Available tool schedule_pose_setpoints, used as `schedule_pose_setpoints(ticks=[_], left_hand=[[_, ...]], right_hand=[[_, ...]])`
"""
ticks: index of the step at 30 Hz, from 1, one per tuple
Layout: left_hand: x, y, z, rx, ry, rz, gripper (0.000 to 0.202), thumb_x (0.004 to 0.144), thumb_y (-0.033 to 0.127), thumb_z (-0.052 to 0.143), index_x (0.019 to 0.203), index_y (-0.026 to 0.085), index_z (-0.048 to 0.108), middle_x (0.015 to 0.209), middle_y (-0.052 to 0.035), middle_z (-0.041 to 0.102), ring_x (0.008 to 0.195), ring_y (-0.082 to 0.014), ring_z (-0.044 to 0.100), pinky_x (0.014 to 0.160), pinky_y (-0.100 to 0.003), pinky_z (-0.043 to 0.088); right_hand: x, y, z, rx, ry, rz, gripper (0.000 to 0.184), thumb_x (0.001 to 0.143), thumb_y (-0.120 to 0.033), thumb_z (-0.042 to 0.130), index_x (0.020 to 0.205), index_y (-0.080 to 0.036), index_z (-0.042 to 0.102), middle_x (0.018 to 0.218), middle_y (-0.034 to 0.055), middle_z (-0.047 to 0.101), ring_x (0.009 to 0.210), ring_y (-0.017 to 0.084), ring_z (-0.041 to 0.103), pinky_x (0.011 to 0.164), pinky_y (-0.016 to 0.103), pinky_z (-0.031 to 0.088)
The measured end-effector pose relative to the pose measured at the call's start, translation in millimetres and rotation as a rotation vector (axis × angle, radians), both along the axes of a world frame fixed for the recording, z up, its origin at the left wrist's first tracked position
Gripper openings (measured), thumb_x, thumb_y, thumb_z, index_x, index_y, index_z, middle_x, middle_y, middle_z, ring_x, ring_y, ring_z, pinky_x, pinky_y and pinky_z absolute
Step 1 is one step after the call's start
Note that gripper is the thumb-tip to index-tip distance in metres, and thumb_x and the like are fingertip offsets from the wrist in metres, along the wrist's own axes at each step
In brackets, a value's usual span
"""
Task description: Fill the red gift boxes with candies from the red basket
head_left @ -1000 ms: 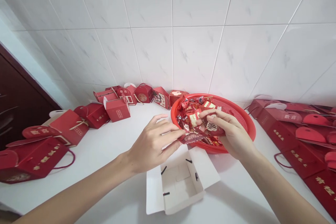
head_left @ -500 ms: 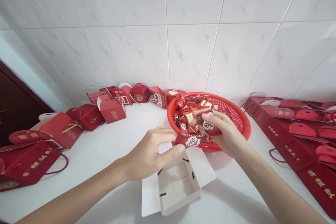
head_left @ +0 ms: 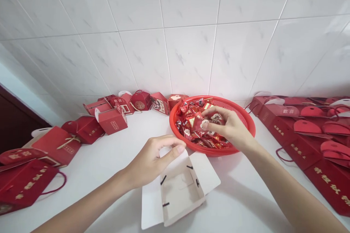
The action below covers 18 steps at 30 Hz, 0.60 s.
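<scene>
My right hand (head_left: 228, 127) is closed on red candy packets with pale emblems (head_left: 199, 124), held just above the red plastic basket (head_left: 247, 116). Wrapped candies (head_left: 188, 133) in red and gold lie heaped inside it. Over the back flap of an open white-lined box (head_left: 182, 198) hovers my left hand (head_left: 153, 158), its fingers curved and thumb apart, with nothing visible in it. The box's flaps are spread out, and its inside shows black marks or slots but no candy.
Several red gift boxes (head_left: 112, 119) with handles stand along the left and back of the white table (head_left: 109, 174). At the right, more red boxes (head_left: 298, 149) are packed closely in rows. A tiled wall (head_left: 191, 54) rises behind.
The packet at my left hand is gone from it, and packets are now gathered in my right hand over the basket. The view has shifted slightly to the right.
</scene>
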<state>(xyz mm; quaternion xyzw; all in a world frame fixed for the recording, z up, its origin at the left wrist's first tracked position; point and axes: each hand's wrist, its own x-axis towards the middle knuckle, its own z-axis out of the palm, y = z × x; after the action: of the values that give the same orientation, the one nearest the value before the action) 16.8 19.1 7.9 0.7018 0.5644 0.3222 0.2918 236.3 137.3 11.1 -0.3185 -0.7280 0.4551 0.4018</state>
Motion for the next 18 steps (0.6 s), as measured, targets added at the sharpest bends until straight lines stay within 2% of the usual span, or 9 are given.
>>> schedule_pose_setpoints(ticks=[2,4,9,14,16,18], left_hand=[[-2,1,1.1,0.001,0.02,0.011,0.032,0.099,0.046,0.053,0.095,0.022,0.073,0.101,-0.0031,0.074,0.094,-0.0209,0.067,0.081,-0.029,0.053],[-6,3,3.1,0.019,0.052,0.018,0.03,0.097,0.045,0.055,0.098,0.022,0.073,0.105,-0.0041,0.075,0.098,-0.022,0.068,0.084,-0.031,0.054],[-13,26,12.5,0.085,0.158,0.004,0.028,0.095,0.042,0.057,0.1,0.022,0.075,0.106,-0.0054,0.076,0.101,-0.0234,0.069,0.089,-0.034,0.055],[2,74,19.0,0.085,0.391,-0.2,0.026,0.092,0.036,0.056,0.1,0.021,0.077,0.107,-0.0059,0.077,0.098,-0.0233,0.07,0.088,-0.033,0.053],[12,94,17.7,-0.009,0.516,-0.318,0.027,0.091,0.034,0.055,0.098,0.021,0.077,0.103,-0.0053,0.077,0.092,-0.0227,0.07,0.083,-0.031,0.052],[23,111,14.6,-0.195,0.658,-0.382,0.029,0.09,0.038,0.056,0.102,0.02,0.076,0.098,-0.0056,0.077,0.088,-0.0239,0.071,0.078,-0.03,0.052]], right_hand=[[8,16,-0.8,0.145,-0.046,-0.153,0.021,0.073,-0.032,0.073,0.091,-0.021,0.068,0.092,0.0029,0.069,0.08,0.02,0.06,0.073,0.033,0.047],[16,31,-4.7,0.199,-0.118,-0.233,0.018,0.072,-0.03,0.07,0.088,-0.021,0.067,0.09,0.003,0.069,0.078,0.02,0.06,0.071,0.032,0.046],[22,57,-22.8,0.142,-0.276,-0.211,0.011,0.069,-0.025,0.066,0.079,-0.02,0.064,0.067,-0.002,0.06,0.064,0.016,0.054,0.06,0.028,0.04],[20,66,-32.7,0.164,-0.426,-0.181,0.008,0.068,-0.016,0.066,0.075,-0.02,0.066,0.07,-0.0011,0.062,0.068,0.016,0.056,0.062,0.026,0.039],[20,67,-33.1,0.183,-0.463,-0.197,0.009,0.069,-0.015,0.067,0.077,-0.02,0.067,0.074,0.0,0.064,0.072,0.017,0.058,0.063,0.026,0.038],[20,67,-33.2,0.178,-0.501,-0.207,0.009,0.071,-0.015,0.067,0.078,-0.019,0.067,0.075,0.0007,0.064,0.072,0.017,0.058,0.063,0.026,0.038]])
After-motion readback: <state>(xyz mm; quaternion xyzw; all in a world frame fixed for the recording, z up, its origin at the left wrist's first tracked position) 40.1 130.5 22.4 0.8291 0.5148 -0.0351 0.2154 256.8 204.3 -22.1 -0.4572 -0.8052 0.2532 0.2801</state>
